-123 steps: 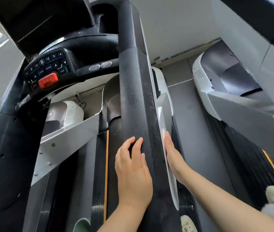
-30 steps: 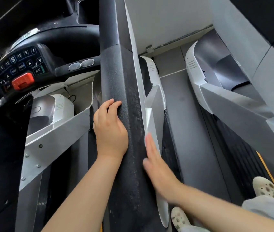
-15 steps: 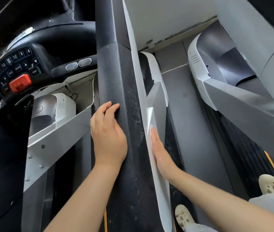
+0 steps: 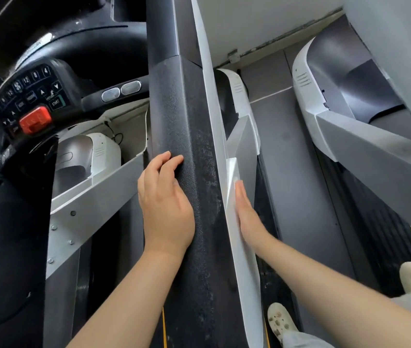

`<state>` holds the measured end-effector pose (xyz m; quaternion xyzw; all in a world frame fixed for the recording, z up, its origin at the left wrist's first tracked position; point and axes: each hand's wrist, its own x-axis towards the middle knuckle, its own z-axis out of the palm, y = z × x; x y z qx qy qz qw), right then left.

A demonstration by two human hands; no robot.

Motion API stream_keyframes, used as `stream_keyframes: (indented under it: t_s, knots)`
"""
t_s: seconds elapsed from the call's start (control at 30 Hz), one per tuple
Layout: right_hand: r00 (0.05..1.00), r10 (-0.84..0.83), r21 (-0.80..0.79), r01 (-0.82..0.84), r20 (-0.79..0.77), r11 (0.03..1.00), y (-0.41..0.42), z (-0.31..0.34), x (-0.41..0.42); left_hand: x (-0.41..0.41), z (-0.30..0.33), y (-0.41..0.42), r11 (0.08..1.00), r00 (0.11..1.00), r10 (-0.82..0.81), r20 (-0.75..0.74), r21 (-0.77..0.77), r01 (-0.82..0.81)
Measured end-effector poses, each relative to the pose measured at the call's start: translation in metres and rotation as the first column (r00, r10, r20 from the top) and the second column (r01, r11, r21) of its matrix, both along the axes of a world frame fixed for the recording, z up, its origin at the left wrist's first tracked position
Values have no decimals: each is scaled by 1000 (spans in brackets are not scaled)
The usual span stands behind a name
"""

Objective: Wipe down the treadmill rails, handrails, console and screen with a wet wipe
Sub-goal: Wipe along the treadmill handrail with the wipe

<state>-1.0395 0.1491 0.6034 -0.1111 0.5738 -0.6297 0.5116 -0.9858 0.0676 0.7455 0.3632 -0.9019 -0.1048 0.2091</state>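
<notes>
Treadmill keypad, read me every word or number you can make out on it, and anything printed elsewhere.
"START": green-edged key on the keypad near the red stop button.
"4", "8", "12": number keys along the keypad's top row.
Other keys carry arrows and small labels too blurred to read.
No readable text on the handrail.

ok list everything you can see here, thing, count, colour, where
handrail: one, black textured, centre, running top to bottom
side trim: one, white, along the handrail's right edge
keypad: one, black with white markings, upper left
stop button: one, red, below the keypad
pulse sensor pads: two, silver, right of the keypad
motor cover: one, white and grey, lower left of the handrail
neighbouring treadmill: one, white and grey, right
shoes: two, cream with brown spots, bottom right
left hand: on the handrail's left side
right hand: flat against the white trim; no wipe visible
</notes>
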Motion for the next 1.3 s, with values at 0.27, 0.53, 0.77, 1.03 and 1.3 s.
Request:
stream_keyframes:
  t_s: [0.27, 0.53, 0.77, 1.03, 1.3]
  knots:
    - [994, -25, 23, 23, 109, 999, -3, 20, -17, 1, 0, 1, 1000, 1000, 5, -3, 15, -5]
    - [933, 146, -206, -222, -330, 953, 73, 62, 35, 2, -1, 1, 1000, 1000, -1, -25, 18, 2]
    - [949, 192, 42, -188, -252, 981, -2, 14, -31, 2, -2, -1, 1000, 999, 4, -35, 18, -4]
    - [955, 270, 271, -229, -121, 935, -65, -19, -88, 1, -2, -1, 1000, 999, 13, -31, 18, -13]
    - [985, 170, 235, -168, 10, 957, -42, 19, -67, 0, -2, -1, 1000, 999, 19, -31, 25, -18]
